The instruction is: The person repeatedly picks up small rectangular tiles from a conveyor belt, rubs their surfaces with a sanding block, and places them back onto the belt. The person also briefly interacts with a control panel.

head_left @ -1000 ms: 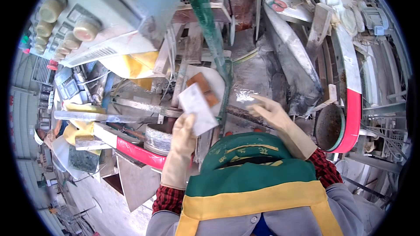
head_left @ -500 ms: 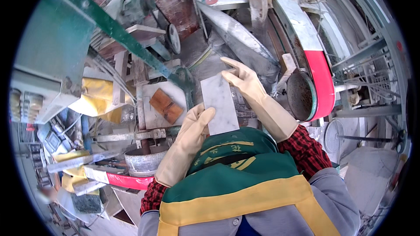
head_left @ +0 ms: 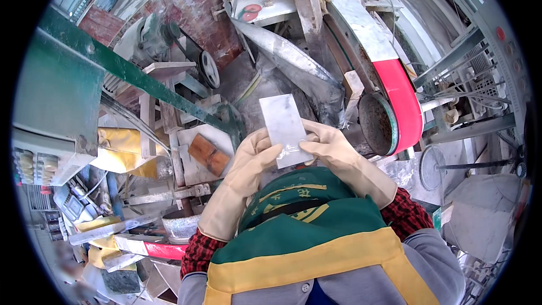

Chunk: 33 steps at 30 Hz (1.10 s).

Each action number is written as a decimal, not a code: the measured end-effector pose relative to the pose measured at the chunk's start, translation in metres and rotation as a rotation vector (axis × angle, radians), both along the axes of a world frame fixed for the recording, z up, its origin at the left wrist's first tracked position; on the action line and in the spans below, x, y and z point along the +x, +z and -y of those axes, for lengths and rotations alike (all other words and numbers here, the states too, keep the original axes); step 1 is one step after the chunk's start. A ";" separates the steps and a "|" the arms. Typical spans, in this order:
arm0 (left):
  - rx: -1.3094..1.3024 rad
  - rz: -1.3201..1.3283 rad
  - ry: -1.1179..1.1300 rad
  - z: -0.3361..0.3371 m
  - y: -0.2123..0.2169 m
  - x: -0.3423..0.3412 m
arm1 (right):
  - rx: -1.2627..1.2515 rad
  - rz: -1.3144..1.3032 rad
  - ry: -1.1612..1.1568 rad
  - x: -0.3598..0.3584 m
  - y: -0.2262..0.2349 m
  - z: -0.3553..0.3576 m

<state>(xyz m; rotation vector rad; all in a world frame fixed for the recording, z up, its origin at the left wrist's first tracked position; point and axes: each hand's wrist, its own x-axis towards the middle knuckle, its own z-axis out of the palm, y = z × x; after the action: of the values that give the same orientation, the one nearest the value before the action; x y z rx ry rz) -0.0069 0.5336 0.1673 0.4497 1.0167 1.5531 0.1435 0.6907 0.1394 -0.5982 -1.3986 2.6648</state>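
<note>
A pale marbled stone tile (head_left: pixel 284 122) is held up in front of my apron, its polished face catching a glare near the lower end. My left hand (head_left: pixel 255 155), in a cream rubber glove, grips the tile's left edge with the thumb on its face. On the opposite edge my right hand (head_left: pixel 329 146), gloved the same way, pinches the tile with its thumb in front. The fingers of both hands are partly hidden behind the tile.
A belt machine with a red and white belt (head_left: pixel 398 101) stands at right. Leftward are a green metal arm (head_left: pixel 135 73), a control box with knobs (head_left: pixel 53 141) and a reddish-brown block (head_left: pixel 209 155) on a pale slab. A motor with a pulley wheel (head_left: pixel 209 69) sits beyond.
My right hand has come down from the tile's top corner and closed on its right edge. The tile now stands a little higher, with glare on it. The view has shifted slightly.
</note>
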 end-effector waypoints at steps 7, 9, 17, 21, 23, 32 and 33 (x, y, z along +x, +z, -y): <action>-0.179 -0.306 0.234 -0.053 -0.029 -0.027 | -0.129 -0.117 -0.028 0.026 0.005 -0.011; -0.182 -0.325 0.286 -0.069 -0.033 -0.027 | -0.156 -0.108 -0.055 0.031 0.005 -0.012; -0.123 -0.382 0.061 -0.082 -0.043 0.025 | -0.146 -0.102 -0.357 0.030 -0.008 -0.034; -0.205 -0.439 -0.162 -0.066 -0.041 0.040 | -0.004 -0.025 -0.594 0.034 -0.051 -0.073; -0.228 -0.394 -0.138 -0.054 -0.045 0.032 | 0.010 0.025 -0.812 0.032 -0.074 -0.107; -0.512 -0.204 0.403 0.055 -0.089 -0.017 | 0.380 0.455 -1.222 0.041 -0.162 -0.286; -0.543 -0.177 0.453 0.070 -0.092 -0.017 | 0.483 0.555 -1.227 0.034 -0.143 -0.281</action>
<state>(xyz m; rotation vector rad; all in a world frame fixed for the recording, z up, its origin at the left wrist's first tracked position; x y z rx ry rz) -0.0240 0.4640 0.0755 -0.0321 1.7019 1.5544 0.1770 0.9718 -0.0034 -1.5274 -1.0809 1.2011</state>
